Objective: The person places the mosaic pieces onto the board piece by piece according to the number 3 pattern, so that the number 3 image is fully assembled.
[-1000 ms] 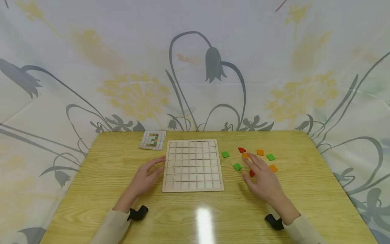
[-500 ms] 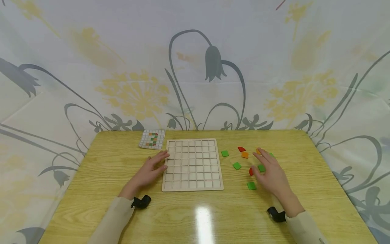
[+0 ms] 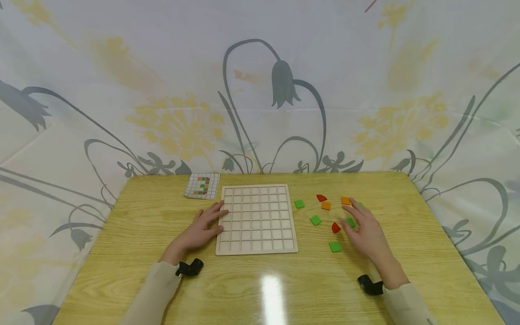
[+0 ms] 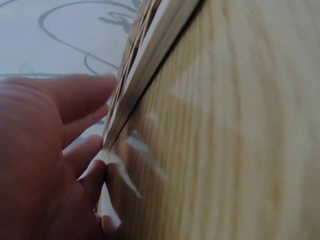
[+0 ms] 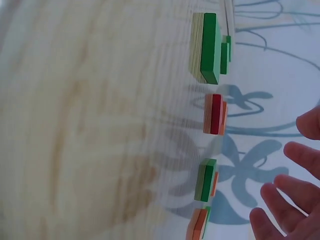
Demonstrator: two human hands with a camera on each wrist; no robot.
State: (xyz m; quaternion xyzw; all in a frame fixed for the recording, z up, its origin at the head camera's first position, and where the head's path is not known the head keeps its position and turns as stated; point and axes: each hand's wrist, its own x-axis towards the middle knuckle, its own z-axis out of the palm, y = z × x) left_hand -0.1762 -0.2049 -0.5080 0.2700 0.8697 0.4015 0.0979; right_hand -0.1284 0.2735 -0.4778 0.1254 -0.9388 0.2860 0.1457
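Note:
My left hand [image 3: 200,229] rests at the left edge of the pale gridded wooden board [image 3: 257,253], fingers extended. In the left wrist view its fingertips meet the board's side [image 4: 145,62]. My right hand [image 3: 369,234] hovers over loose coloured tiles at the right, fingers loosely spread and holding nothing. Around it lie an orange square tile [image 3: 345,200], a red quarter-round tile [image 3: 336,227] and a partly covered green tile [image 3: 351,222]. The right wrist view shows the fingers [image 5: 287,205] apart from a green tile [image 5: 206,180] and an orange tile [image 5: 197,224].
A paper pattern card [image 3: 202,186] with coloured squares lies behind the board's left corner. Several other tiles are scattered right of the board, among them a green one [image 3: 335,246] and a red one [image 3: 321,197]. A patterned cloth [image 3: 260,113] hangs behind the table [image 3: 227,289].
My right hand has moved right, away from the small orange tile, uncovering a red and a green tile. My left hand has shifted slightly right, its fingertips now over the board's edge.

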